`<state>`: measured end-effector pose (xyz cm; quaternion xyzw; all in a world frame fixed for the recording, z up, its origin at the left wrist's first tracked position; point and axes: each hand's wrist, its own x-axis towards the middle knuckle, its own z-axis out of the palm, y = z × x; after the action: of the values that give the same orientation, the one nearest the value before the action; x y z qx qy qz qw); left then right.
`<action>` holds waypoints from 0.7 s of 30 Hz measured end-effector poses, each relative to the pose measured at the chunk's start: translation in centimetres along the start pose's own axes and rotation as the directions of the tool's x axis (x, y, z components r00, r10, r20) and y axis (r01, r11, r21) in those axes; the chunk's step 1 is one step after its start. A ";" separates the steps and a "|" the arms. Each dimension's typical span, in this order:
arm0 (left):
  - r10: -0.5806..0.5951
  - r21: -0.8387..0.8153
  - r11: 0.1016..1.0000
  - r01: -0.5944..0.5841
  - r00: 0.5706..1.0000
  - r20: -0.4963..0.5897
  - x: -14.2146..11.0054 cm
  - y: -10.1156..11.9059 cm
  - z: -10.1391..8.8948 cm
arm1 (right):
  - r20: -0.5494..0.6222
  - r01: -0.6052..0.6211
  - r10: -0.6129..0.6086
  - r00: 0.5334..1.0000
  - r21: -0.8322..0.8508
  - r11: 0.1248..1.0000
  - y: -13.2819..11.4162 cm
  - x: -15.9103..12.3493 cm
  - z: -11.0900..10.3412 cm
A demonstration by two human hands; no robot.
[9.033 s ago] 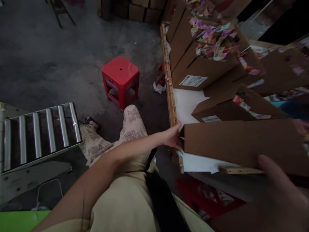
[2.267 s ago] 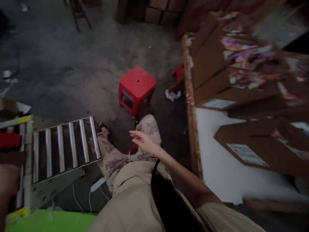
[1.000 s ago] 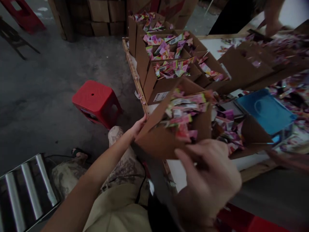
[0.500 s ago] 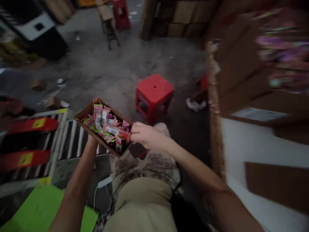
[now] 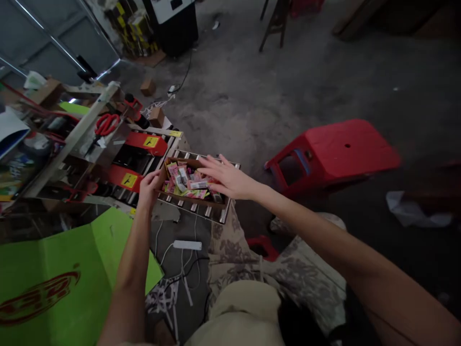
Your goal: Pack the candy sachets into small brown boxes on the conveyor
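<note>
An open cardboard box [image 5: 162,185] filled with small pink and green wrapped packets [image 5: 192,185] sits on the metal rollers of a conveyor [image 5: 193,207]. My left hand [image 5: 148,188] grips the box at its left end, fingers against the wall. Over the right end, my right hand [image 5: 227,179] is spread flat with fingers apart, touching or just above the packets; it holds nothing that shows. Part of the box's right side is hidden beneath it.
Left of the box, the conveyor runs into a machine with red guides [image 5: 124,178] and red-handled scissors [image 5: 107,124] on it. A green sheet [image 5: 90,259] lies at lower left. A red stool [image 5: 353,149] stands right. A power strip [image 5: 187,245] and cords lie below.
The view has swung left. The box has come down onto the conveyor rollers. My left hand shows at its left end, and my right hand has gone from curled at its edge to spread over it.
</note>
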<state>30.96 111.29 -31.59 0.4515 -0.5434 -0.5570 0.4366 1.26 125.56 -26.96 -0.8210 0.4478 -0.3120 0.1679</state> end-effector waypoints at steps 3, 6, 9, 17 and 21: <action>0.033 0.277 0.952 -0.126 0.947 0.318 1.0 3.5 0.1 | 0.205 0.068 -0.055 0.977 -0.058 0.996 1.0 2.8 3.4; -0.141 0.450 0.858 -0.248 0.729 0.670 1.5 6.8 0.7 | 0.252 0.079 -0.071 0.965 -0.022 0.997 2.4 4.3 6.5; -0.230 0.477 0.807 -0.348 0.559 0.797 1.8 8.1 1.3 | 0.216 0.053 -0.062 0.974 0.046 0.998 3.1 4.5 7.5; -0.078 0.642 0.664 -0.383 0.819 0.569 2.8 3.9 4.1 | -0.094 -0.043 0.111 0.989 0.541 0.840 2.0 3.6 1.6; 0.215 0.840 0.351 -0.413 0.909 0.357 1.0 3.8 5.2 | -0.348 -0.194 0.240 0.906 0.162 0.968 0.0 1.7 0.6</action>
<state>25.66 111.34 -27.85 0.4468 -0.8697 -0.1212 0.1714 2.35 124.06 -26.82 -0.6816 0.5396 -0.4656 0.1660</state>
